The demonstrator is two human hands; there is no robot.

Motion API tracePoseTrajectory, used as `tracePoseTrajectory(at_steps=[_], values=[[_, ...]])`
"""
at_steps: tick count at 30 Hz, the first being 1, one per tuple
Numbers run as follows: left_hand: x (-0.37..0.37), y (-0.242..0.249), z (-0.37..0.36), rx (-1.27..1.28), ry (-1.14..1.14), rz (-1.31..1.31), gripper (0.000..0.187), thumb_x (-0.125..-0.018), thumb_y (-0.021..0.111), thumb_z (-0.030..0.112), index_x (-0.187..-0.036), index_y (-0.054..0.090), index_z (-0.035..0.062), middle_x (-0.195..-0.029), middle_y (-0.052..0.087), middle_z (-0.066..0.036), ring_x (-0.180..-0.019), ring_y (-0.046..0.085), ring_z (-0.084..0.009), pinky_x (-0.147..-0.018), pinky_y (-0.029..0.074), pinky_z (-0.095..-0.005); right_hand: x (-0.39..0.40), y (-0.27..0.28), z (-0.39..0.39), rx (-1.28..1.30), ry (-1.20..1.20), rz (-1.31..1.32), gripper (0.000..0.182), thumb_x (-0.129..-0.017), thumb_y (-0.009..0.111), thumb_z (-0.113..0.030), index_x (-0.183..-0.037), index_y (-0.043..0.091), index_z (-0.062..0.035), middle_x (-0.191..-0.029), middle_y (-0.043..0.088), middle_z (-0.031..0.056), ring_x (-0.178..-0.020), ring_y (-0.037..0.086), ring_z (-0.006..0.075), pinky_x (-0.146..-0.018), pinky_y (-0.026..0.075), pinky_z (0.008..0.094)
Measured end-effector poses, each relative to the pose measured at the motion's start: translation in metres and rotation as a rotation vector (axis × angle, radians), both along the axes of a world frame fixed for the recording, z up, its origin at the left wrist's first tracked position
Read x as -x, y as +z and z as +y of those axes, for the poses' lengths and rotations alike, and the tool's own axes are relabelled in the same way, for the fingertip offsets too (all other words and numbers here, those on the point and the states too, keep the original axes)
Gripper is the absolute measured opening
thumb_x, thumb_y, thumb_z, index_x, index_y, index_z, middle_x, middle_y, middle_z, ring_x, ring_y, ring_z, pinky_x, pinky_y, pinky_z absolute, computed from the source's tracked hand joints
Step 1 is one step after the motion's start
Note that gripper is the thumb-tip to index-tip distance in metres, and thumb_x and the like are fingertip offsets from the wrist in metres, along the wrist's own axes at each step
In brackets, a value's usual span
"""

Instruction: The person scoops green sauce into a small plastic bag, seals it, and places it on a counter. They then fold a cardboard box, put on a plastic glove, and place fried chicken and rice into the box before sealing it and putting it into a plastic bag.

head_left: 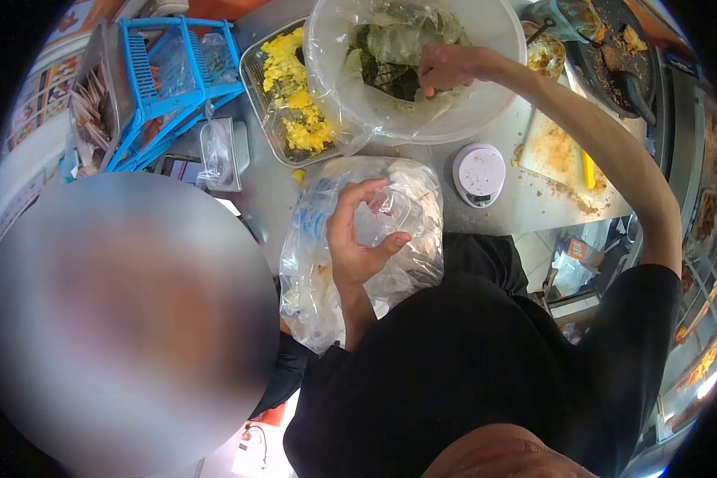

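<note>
My left hand [357, 239] curves its thumb and fingers around a small clear plastic bag [390, 211], above a large clear bag [307, 271] of crumpled plastic. My right hand [448, 70] reaches into a big translucent tub [486, 115], which is lined with clear plastic and has dark green leafy food [378, 72] inside. Its fingers are closed at the food; what they hold is hidden. A round white scale [480, 171] stands just below the tub.
A metal tray [255, 88] of yellow food lies left of the tub, beside a blue plastic rack [139, 103]. To the right are a stained cutting board [550, 147], a yellow-handled tool [588, 169] and a dark pan [649, 60]. A large blurred area [127, 327] covers the lower left.
</note>
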State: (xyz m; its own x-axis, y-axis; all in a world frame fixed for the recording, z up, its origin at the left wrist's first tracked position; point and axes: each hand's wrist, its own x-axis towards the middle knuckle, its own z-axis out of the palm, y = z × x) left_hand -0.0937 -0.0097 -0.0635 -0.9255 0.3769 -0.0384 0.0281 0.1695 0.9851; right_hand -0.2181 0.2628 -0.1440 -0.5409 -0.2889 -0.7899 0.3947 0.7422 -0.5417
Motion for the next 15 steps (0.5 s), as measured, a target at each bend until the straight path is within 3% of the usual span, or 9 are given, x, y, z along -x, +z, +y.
tracePoseTrajectory(at_steps=[4, 7, 9, 12, 13, 15], values=[[0.005, 0.006, -0.007, 0.019, -0.014, 0.03, 0.07, -0.065, 0.083, 0.042, -0.115, 0.057, 0.0, -0.093, 0.057, -0.008, -0.081, 0.052, -0.017, -0.076, 0.043, -0.029, -0.002, 0.017, -0.002, -0.045, -0.037, 0.104, 0.014, -0.071, 0.059, -0.018, -0.074, 0.065, -0.006, -0.059, 0.054, 0.0038, -0.049, 0.046, 0.015, -0.043, 0.037, 0.0304], [0.012, 0.012, -0.015, 0.017, -0.005, 0.057, 0.072, -0.065, 0.083, 0.043, -0.115, 0.056, -0.0015, -0.094, 0.057, -0.007, -0.082, 0.051, -0.0169, -0.076, 0.042, -0.0288, 0.001, 0.021, 0.003, -0.077, 0.025, 0.031, 0.02, -0.071, 0.059, -0.018, -0.081, 0.065, -0.0024, -0.071, 0.059, 0.0098, -0.061, 0.056, 0.0185, -0.052, 0.043, 0.0342], [0.013, 0.014, -0.02, 0.02, 0.075, 0.041, 0.074, -0.065, 0.083, 0.044, -0.115, 0.056, -0.0026, -0.094, 0.056, -0.007, -0.082, 0.051, -0.0164, -0.076, 0.041, -0.0285, -0.003, -0.014, 0.001, -0.296, 0.373, 0.418, 0.026, -0.072, 0.056, -0.017, -0.087, 0.062, 0.0028, -0.077, 0.062, 0.0142, -0.068, 0.061, 0.023, -0.055, 0.048, 0.0364], [0.015, 0.016, -0.019, 0.032, 0.071, 0.068, 0.074, -0.065, 0.083, 0.044, -0.115, 0.056, -0.0028, -0.094, 0.055, -0.007, -0.082, 0.051, -0.0162, -0.076, 0.041, -0.0284, -0.004, -0.047, -0.017, -0.267, 0.533, 0.404, 0.029, -0.073, 0.055, -0.017, -0.089, 0.059, 0.0067, -0.075, 0.064, 0.0157, -0.063, 0.063, 0.0284, -0.057, 0.05, 0.0378], [0.015, 0.014, -0.017, 0.029, 0.06, 0.068, 0.074, -0.065, 0.083, 0.044, -0.115, 0.056, -0.0028, -0.094, 0.055, -0.007, -0.082, 0.051, -0.0162, -0.076, 0.041, -0.0284, 0.0, -0.031, -0.025, -0.271, 0.522, 0.401, 0.029, -0.073, 0.055, -0.017, -0.089, 0.059, 0.0067, -0.075, 0.064, 0.0157, -0.063, 0.063, 0.0284, -0.057, 0.05, 0.0378], [0.011, 0.01, -0.015, 0.036, 0.055, 0.027, 0.074, -0.064, 0.083, 0.044, -0.115, 0.056, -0.0029, -0.093, 0.055, -0.007, -0.082, 0.051, -0.0162, -0.076, 0.041, -0.0284, 0.001, -0.004, -0.039, -0.087, 0.173, 0.116, 0.026, -0.074, 0.055, -0.018, -0.085, 0.062, 0.0046, -0.072, 0.064, 0.0145, -0.056, 0.06, 0.0287, -0.053, 0.05, 0.0378]])
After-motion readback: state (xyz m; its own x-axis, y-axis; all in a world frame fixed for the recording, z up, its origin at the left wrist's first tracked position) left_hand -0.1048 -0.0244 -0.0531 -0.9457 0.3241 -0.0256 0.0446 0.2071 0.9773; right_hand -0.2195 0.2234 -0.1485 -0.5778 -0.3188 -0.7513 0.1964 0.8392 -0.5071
